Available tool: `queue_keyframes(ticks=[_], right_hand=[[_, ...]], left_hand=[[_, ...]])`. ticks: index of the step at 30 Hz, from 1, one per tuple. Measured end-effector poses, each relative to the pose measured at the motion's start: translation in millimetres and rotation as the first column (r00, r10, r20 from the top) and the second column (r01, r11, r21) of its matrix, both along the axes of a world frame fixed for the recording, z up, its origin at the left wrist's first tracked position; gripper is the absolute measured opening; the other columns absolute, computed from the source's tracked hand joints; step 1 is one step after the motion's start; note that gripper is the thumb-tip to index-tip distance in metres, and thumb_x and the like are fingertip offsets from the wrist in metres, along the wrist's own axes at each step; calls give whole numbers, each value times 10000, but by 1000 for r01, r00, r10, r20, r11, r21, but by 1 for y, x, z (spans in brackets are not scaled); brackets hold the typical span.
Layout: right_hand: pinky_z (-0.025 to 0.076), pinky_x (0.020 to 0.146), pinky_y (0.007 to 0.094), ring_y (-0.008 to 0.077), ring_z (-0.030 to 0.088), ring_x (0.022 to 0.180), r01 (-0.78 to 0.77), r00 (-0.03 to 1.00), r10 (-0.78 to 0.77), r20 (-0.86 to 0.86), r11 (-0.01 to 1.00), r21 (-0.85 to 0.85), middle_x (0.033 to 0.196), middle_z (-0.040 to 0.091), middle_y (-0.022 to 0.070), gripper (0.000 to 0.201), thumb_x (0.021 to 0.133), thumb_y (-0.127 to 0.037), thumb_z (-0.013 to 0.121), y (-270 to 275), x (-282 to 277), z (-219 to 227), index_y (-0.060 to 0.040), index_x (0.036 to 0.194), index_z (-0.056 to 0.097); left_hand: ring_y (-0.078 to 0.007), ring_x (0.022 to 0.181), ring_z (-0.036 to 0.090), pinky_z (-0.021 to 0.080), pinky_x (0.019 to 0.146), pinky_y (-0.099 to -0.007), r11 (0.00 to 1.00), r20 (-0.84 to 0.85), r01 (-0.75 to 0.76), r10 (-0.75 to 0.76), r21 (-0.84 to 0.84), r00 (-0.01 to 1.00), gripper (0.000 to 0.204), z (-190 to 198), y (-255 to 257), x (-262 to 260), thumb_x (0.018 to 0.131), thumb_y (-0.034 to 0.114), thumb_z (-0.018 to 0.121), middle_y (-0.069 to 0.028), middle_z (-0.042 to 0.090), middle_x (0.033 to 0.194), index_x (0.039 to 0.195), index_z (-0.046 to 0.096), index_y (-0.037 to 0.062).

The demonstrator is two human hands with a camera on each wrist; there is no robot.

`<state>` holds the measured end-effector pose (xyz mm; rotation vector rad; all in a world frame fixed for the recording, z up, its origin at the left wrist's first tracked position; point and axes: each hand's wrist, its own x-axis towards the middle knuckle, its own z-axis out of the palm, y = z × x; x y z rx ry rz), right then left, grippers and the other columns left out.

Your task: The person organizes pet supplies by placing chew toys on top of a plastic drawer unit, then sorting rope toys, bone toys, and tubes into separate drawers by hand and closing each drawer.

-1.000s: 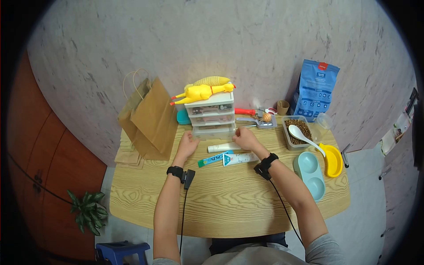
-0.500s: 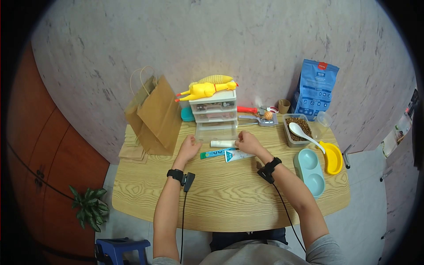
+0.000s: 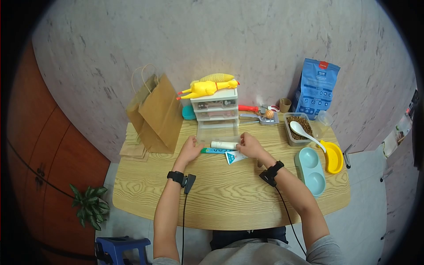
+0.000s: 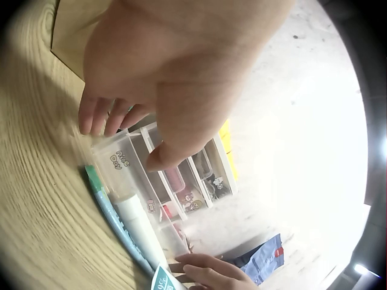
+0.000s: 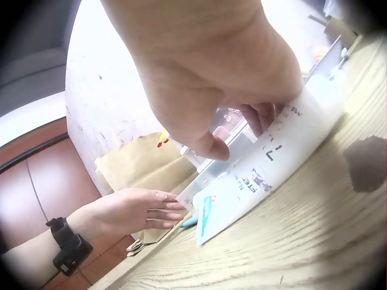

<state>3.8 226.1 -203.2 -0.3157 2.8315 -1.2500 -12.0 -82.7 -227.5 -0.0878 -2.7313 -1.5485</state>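
Observation:
A small chest of clear drawers (image 3: 216, 103) stands at the table's back, its bottom drawer (image 3: 217, 128) pulled out. A "Nice Day" sticker (image 4: 120, 159) marks the drawer's front. At the left front corner is my left hand (image 3: 189, 151), its fingers extended along the drawer's side. My right hand (image 3: 252, 148) is at the opposite corner, thumb and fingers spread apart with the clear panel showing between. In front of the drawer lie a white capped tube (image 3: 224, 145), a slim blue packet with a green end (image 3: 211, 150), and a white tube with a blue end (image 3: 232, 157), partly covered by my right hand.
A yellow rubber chicken (image 3: 205, 89) lies on the chest. To the left stands a brown paper bag (image 3: 161, 115). On the right are a tub of kibble (image 3: 291, 137) with a white spoon (image 3: 302, 130), a blue food bag (image 3: 316, 88), a double bowl (image 3: 302, 163) and a yellow dish (image 3: 334, 161).
The bottom drawer has slid further out toward me, and both hands have come back slightly with it. The blue-ended tube and slim packet have shifted on the table.

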Motion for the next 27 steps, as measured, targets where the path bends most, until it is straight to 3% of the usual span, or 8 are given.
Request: queue_keyframes(ticks=[1, 3, 4, 6, 10, 12, 19, 27], right_hand=[[513, 886, 438, 376, 641, 1011, 0, 1000, 0, 1, 1000, 0, 1043, 676, 244, 517, 817, -262, 713, 0, 2, 0, 77, 1183, 577], [494, 925, 454, 392, 621, 1058, -1, 1000, 1, -2, 1000, 15, 1086, 667, 249, 538, 822, -280, 714, 1, 7, 1, 70, 1204, 569], [494, 925, 454, 392, 621, 1058, -2, 1000, 2, -3, 1000, 15, 1086, 667, 249, 538, 822, -280, 714, 2, 9, 1, 70, 1204, 569], [453, 979, 476, 393, 579, 1128, 11, 1000, -9, -25, 997, 78, 1146, 644, 233, 535, 829, -301, 714, 1, 15, 0, 36, 1221, 576], [409, 1007, 491, 380, 538, 1171, -8, 991, 46, -124, 957, 289, 1196, 614, 201, 519, 836, -326, 710, -3, 29, 6, -12, 1232, 590], [376, 1012, 501, 362, 521, 1178, -31, 985, 88, -150, 936, 350, 1200, 604, 170, 512, 838, -352, 716, -6, 30, 6, -48, 1233, 601], [315, 1034, 524, 359, 481, 1210, -154, 984, 178, -31, 916, 371, 1265, 580, 165, 615, 828, -433, 741, -14, 37, 15, -63, 1287, 564], [302, 1057, 540, 367, 443, 1264, -190, 981, 191, 34, 908, 374, 1332, 537, 160, 674, 833, -461, 728, -11, 45, 20, -74, 1347, 526]], left_hand=[[-367, 1229, 581, 477, 1013, -395, 1000, 1, 0, 0, 0, 1000, 691, 9, 3, 5, 871, 293, 713, -301, 545, 1360, 1375, 440, -93], [-269, 1089, 635, 518, 899, -343, 951, 112, -59, 97, -303, 989, 631, 45, 17, 27, 879, 268, 716, -226, 617, 1216, 1334, 476, -98], [-269, 1089, 635, 518, 899, -343, 951, 112, -60, 98, -302, 989, 631, 56, 24, 35, 879, 268, 716, -226, 617, 1216, 1334, 476, -98], [-312, 1058, 645, 521, 883, -363, 807, 42, -34, 73, -590, 996, 581, 67, 34, 48, 886, 291, 696, -218, 635, 1150, 1298, 523, -80], [-374, 1151, 595, 503, 966, -434, 838, -16, 181, -221, -514, 975, 533, 63, 47, 59, 880, 266, 691, -224, 613, 1201, 1258, 533, -75], [-358, 1137, 602, 509, 955, -428, 715, 20, 258, -323, -650, 946, 485, 63, 58, 67, 873, 231, 693, -187, 611, 1202, 1229, 553, -67], [-354, 1121, 598, 513, 938, -436, 611, -47, 170, -324, -773, 945, 388, 32, 65, 63, 860, 196, 689, -189, 593, 1213, 1160, 586, -28], [-300, 747, 686, 569, 659, -395, 469, -181, 53, -440, -881, 880, 125, 33, 61, 77, 841, 30, 607, -146, 608, 948, 963, 598, 8]])
